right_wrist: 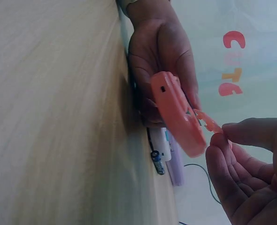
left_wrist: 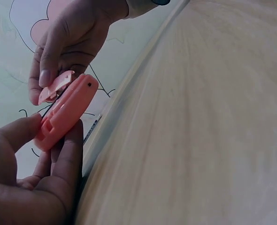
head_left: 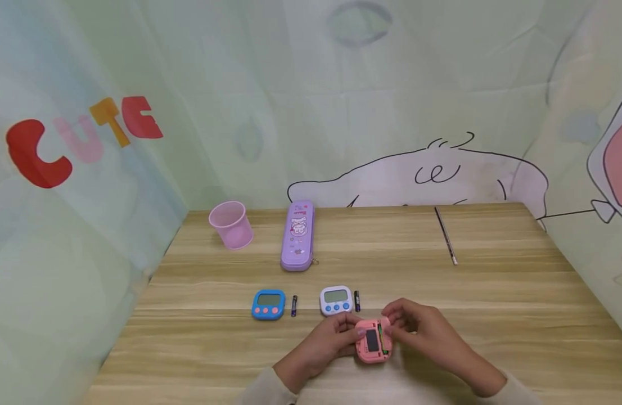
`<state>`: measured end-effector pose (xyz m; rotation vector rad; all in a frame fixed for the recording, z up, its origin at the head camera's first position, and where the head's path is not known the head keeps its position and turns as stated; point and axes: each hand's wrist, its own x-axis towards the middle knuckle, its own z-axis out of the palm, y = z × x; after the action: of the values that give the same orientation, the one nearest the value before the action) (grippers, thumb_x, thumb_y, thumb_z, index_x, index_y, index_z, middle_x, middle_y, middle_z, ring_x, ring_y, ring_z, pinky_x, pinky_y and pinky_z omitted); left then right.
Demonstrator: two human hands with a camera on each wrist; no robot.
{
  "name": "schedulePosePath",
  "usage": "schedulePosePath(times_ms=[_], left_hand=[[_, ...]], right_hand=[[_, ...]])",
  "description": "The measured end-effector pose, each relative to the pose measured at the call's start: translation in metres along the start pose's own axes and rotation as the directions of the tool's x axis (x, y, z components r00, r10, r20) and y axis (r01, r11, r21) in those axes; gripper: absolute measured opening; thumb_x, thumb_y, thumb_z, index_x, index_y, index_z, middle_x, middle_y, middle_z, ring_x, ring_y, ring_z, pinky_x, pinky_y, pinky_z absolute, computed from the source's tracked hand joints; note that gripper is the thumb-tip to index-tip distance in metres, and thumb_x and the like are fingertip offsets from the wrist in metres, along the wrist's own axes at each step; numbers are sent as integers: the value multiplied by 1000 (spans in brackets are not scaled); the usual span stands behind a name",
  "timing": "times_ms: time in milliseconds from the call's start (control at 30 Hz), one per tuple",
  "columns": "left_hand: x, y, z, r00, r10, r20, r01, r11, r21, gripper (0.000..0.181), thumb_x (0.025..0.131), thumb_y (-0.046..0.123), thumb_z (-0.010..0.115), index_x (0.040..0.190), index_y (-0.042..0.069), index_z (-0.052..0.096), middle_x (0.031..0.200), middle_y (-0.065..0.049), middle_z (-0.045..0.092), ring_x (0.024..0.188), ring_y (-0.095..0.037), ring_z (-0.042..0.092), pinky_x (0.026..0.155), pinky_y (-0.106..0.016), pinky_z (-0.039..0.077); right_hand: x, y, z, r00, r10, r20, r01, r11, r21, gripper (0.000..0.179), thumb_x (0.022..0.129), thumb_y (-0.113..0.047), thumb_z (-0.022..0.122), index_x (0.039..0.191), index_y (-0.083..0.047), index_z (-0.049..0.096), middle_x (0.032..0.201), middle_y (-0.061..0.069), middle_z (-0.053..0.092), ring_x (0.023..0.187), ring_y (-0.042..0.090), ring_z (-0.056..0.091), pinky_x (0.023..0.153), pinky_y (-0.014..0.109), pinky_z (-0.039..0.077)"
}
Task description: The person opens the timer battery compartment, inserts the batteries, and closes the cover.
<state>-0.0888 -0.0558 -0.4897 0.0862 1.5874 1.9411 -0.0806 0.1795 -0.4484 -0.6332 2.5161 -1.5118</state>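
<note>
My left hand [head_left: 327,344] grips a coral-pink digital timer [head_left: 364,354] by its left side, back face up, just above the table. A slot on the timer's back is uncovered, and something green, seemingly a battery [head_left: 383,343], lies in it. Between thumb and fingertips, my right hand [head_left: 437,337] pinches the small coral battery cover [left_wrist: 57,88]. This cover is tilted up at the slot's edge, as the right wrist view also shows. Beyond the left hand lies a white timer [head_left: 336,300] with blue buttons, screen up.
Small dark batteries lie beside the white timer (battery [head_left: 357,301]) and the blue timer [head_left: 268,305] (battery [head_left: 293,306]). Farther back are a pink cup [head_left: 232,226], a purple pencil case [head_left: 298,236] and a pencil [head_left: 445,236]. Printed curtains border the wooden table [head_left: 189,360].
</note>
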Motion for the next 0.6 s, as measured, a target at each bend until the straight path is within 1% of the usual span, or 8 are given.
schedulePosePath(times_ms=[100,233,433,600], left_hand=[[0,0,0,1000,-1,2,1,1000,-5,27,95,11,63,117,-3,57,112,-13,64,101,-24,66,87,-35,56],[0,0,0,1000,9,0,-9,1000,-11,26,95,11,63,115,-4,58,112,-13,64,101,-25,66,86,-35,56],[1,-1,0,1000,10,-4,-10,1000,-14,25,94,10,63,115,-3,58,112,-13,64,101,-24,66,86,-35,56],[1,0,-1,1000,3,-1,-3,1000,-16,26,95,11,63,116,-3,58,112,-13,64,100,-23,65,86,-35,56]], right_hand=[[1,2,1,1000,22,1,-22,1000,-14,22,88,-19,73,106,-8,66,89,-7,67,80,8,63,70,25,57],[2,4,2,1000,26,-1,-26,999,-22,20,88,-18,74,104,-10,67,89,-6,67,79,9,63,70,25,57],[2,9,3,1000,1,6,-1,1000,-18,21,86,-16,75,105,-11,67,95,-4,67,81,9,64,72,26,57],[3,14,5,1000,-29,11,29,999,-19,20,86,-15,75,105,-14,68,95,-5,66,81,9,63,72,27,57]])
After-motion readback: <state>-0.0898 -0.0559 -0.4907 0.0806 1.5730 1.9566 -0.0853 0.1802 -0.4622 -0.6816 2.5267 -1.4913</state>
